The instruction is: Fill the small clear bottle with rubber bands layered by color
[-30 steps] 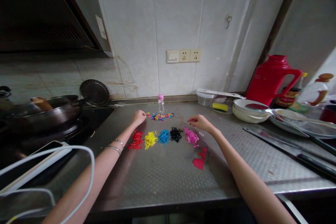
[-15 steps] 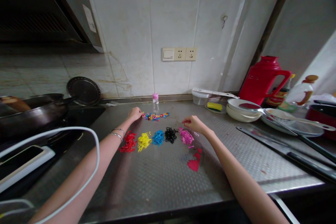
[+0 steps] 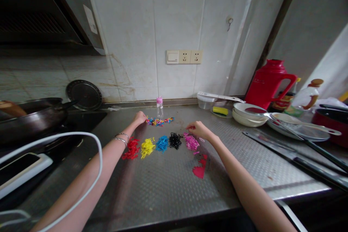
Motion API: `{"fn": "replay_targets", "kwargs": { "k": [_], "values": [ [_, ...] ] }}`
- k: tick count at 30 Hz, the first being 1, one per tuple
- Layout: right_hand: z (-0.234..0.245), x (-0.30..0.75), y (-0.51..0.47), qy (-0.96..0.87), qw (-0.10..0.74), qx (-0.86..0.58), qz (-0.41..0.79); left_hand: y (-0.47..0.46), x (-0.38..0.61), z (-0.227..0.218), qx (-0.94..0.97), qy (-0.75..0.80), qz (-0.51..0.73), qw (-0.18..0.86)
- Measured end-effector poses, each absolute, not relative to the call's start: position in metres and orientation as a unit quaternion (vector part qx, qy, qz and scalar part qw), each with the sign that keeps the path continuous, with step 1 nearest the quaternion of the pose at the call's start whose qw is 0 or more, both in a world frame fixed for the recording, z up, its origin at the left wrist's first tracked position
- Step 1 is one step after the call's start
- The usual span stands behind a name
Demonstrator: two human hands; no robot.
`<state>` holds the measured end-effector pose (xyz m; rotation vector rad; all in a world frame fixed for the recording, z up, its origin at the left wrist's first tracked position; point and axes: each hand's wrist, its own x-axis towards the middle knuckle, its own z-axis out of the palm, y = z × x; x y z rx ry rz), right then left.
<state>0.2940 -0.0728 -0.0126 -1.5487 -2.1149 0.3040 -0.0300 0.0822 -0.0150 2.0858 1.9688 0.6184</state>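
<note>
My left hand (image 3: 140, 117) is at the left end of a mixed-colour heap of small rubber bands (image 3: 160, 121), its fingers pinched together at the edge. What lies between those fingertips is too small to make out. Just above the pink rubber bands (image 3: 191, 142), my right hand (image 3: 198, 129) has its thumb and fingers drawn together; anything in them is hidden. Single-colour heaps lie in a row: red (image 3: 132, 148), yellow (image 3: 147, 147), blue (image 3: 162, 144) and black (image 3: 175, 140) rubber bands. Behind the mixed heap stands a small clear bottle with a pink top (image 3: 160, 107).
Red torn scraps (image 3: 199, 170) lie nearer me. To the right are bowls (image 3: 248, 119), a yellow sponge (image 3: 220, 111), a red thermos (image 3: 269, 83) and long dark-handled utensils (image 3: 272, 150). A wok (image 3: 32, 117) sits left. A white cable (image 3: 99, 152) loops across my left forearm.
The whole view has shifted slightly, with things a little further left. Against the heaps, both hands have hardly moved; my right hand sits marginally lower over the pink rubber bands.
</note>
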Motion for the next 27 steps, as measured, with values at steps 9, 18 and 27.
{"fn": "replay_targets", "kwargs": {
  "k": [9,18,27],
  "values": [
    [-0.012,0.293,-0.075,-0.775,0.247,-0.57,0.115,0.065,-0.033,-0.004,0.722,0.64,0.237,0.114],
    [-0.013,0.295,-0.075,-0.775,0.25,-0.57,0.112,0.019,-0.036,0.016,0.769,0.539,0.276,0.203],
    [-0.016,0.296,-0.075,-0.771,0.246,-0.579,0.1,-0.026,-0.031,0.018,0.827,0.457,0.191,0.268]
  ]
}}
